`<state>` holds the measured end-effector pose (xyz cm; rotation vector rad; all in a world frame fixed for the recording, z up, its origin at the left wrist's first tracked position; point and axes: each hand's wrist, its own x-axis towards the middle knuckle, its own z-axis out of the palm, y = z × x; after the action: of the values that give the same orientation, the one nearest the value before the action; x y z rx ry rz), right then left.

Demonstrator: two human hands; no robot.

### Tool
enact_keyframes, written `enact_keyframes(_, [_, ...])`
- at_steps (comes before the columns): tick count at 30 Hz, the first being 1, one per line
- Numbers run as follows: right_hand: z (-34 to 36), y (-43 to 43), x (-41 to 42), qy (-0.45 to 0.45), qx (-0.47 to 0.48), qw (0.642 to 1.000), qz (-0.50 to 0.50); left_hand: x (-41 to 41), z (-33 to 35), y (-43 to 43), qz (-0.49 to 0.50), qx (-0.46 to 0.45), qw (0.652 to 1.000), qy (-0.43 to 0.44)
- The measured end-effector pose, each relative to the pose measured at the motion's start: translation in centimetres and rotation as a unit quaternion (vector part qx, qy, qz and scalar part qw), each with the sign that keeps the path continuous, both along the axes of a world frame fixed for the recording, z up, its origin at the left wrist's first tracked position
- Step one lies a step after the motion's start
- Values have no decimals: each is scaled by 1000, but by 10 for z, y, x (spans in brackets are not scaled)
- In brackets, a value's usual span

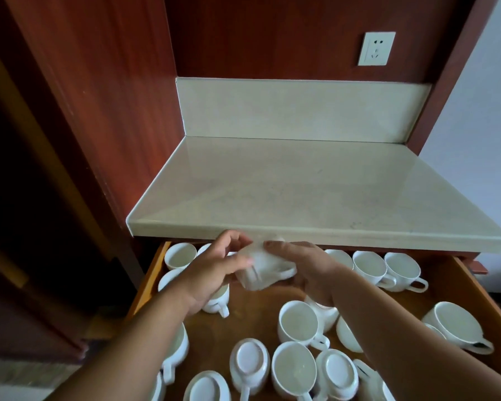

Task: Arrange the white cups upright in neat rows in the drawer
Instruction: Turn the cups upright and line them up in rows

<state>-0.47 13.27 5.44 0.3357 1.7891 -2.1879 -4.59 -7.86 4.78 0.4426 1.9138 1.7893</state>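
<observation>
1. White glazed ceramic cup with a loop handle [259, 270] is in our two hands, above the back middle of the open wooden drawer [472, 287], just under the edge of the pale stone countertop [301, 192]. It is blurred, so we cannot tell exactly how it is tilted; the handle points to the right.

2. Our left hand [214, 273] pinches the cup's left side between thumb and fingers, and our right hand [304, 264] presses on it from the right, fingers closed around the body near the handle. We judge that two hands are used because the cup must be turned upright in the air before it goes down.

3. Along the back wall stands a row of upright white cups [370, 266] on the right, and another upright white cup [180, 255] sits in the back left corner — the gap between them is, we think, where the held cup belongs.

4. Nearer to us the drawer is not in order: several upside-down white cups [249, 361] show their flat bases, one tipped white cup [454, 325] leans near the right wall, and others stand upright but scattered.

5. Our judgement — the task is perhaps one third done, and the cups in the front must be lifted with care, because they touch each other.
</observation>
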Motion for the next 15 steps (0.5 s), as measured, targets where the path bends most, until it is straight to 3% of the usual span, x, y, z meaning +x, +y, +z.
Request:
enact_keyframes(2, [4,-5,0,36,130,990,46,-7,0,-4,-63,-26,997,-27])
enact_keyframes(5, [9,-23,1,67,363,926,84,-15,-3,-1,-132,-159,978,40])
enact_keyframes(9, [-4,-28,1,86,354,928,77,-19,-10,5,-110,-251,958,87])
enact_keyframes(10, [-7,-24,0,84,386,915,83,-21,-15,6,-101,-265,954,99])
enact_keyframes(13, [-25,-1,3,136,530,823,154,-22,-32,8,-58,-277,952,121])
enact_keyframes(15, [-51,13,8,101,579,785,197,-21,-40,10,-39,-279,950,133])
